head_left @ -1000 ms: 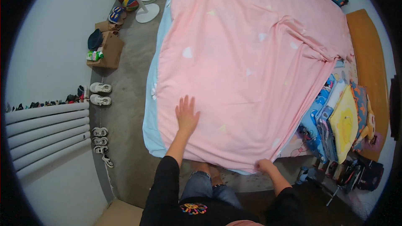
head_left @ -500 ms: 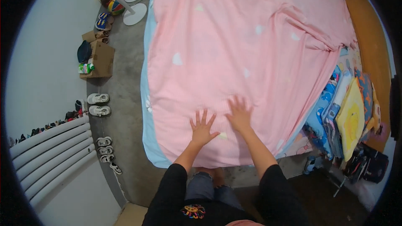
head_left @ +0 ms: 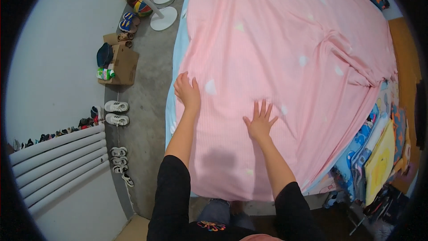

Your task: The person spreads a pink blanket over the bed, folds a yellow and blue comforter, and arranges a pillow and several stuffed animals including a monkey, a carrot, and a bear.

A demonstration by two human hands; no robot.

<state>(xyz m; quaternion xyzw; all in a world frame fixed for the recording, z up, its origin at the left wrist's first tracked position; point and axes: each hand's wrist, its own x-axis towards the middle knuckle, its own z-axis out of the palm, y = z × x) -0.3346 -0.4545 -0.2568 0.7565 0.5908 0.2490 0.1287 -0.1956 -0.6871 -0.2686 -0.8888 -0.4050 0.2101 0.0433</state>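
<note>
A pink blanket (head_left: 240,67) with pale shapes is spread over the bed, on top of a light blue sheet (head_left: 171,111) that shows along the left side. My left hand (head_left: 188,93) rests on the blanket's left edge, its fingers bent over toward the side and the thumb held apart. Farther right, my right hand (head_left: 260,122) lies palm down on the blanket with its fingers spread. Small creases show in the cloth around its fingertips. Thicker folds bunch up at the blanket's right side.
Folded bedding with a yellow cushion (head_left: 381,160) is stacked at the bed's right, beside a wooden headboard (head_left: 403,62). On the left floor are white sneakers (head_left: 117,106), a cardboard box (head_left: 125,64) and a white fan (head_left: 163,18). A white radiator (head_left: 62,160) stands at lower left.
My left hand has moved forward and left to the blanket's edge. The right hand stays flat on the cloth. The whole view has shifted, with the bed now farther right.
</note>
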